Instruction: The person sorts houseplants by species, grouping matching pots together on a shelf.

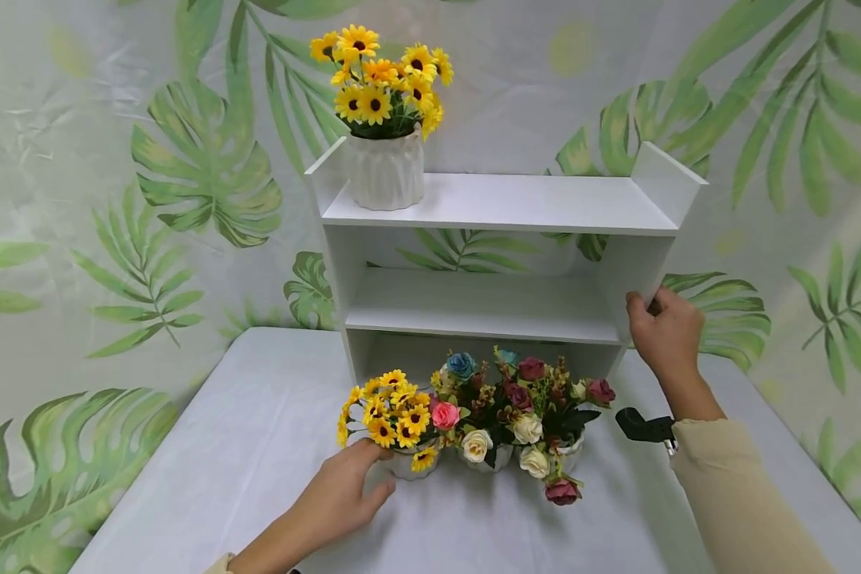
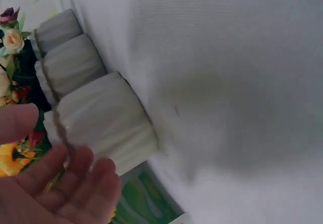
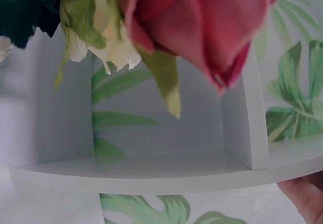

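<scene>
My left hand (image 1: 340, 490) is beside a white pot (image 1: 409, 465) of small yellow sunflowers (image 1: 395, 410) on the table, thumb apart from it. In the left wrist view, its loosely bent fingers (image 2: 83, 183) lie at the pot's rim; whether they touch is unclear. With my right hand (image 1: 667, 331) I grip the right side panel of a white shelf (image 1: 516, 201), fingers curled at its edge. Part of that hand also appears at the right wrist view's lower right, with a close red rose (image 3: 197, 27) above.
Right of the sunflowers stand two white pots of mixed roses (image 1: 527, 428), before the shelf's lowest level. A white fluted pot (image 1: 387, 171) of sunflowers stands top left on the shelf. A leaf-print cloth (image 1: 208, 167) hangs behind the white-covered table (image 1: 229, 430).
</scene>
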A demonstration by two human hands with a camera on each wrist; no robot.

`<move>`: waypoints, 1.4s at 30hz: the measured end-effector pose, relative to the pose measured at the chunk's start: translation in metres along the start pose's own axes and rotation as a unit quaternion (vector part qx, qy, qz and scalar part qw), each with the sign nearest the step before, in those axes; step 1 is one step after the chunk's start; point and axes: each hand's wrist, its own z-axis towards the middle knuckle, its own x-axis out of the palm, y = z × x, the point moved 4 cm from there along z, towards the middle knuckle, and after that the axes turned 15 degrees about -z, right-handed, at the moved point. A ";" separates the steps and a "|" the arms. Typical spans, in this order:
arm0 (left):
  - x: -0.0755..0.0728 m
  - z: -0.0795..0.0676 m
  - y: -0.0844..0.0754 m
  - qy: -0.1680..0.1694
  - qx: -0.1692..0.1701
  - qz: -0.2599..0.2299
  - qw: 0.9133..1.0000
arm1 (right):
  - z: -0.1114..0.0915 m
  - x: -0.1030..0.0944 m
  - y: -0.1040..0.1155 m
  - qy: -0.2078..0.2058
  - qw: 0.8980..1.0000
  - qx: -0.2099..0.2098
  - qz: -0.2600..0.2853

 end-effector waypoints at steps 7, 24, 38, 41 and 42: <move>0.000 0.015 0.025 -0.066 -0.134 -0.073 0.986 | 0.002 -0.001 0.001 0.008 1.000 0.006 0.002; 0.019 0.050 0.062 0.117 -0.162 -0.327 0.924 | 0.001 0.000 0.000 0.002 1.000 0.006 0.001; 0.022 0.058 0.066 0.175 -0.140 -0.352 0.909 | 0.000 0.001 0.000 0.006 1.000 0.009 -0.005; 0.022 0.060 0.066 0.183 -0.124 -0.345 0.912 | 0.000 0.002 0.001 0.004 1.000 0.009 -0.005; 0.021 0.061 0.066 0.186 -0.118 -0.343 0.913 | -0.001 0.002 0.001 0.002 1.000 0.007 -0.006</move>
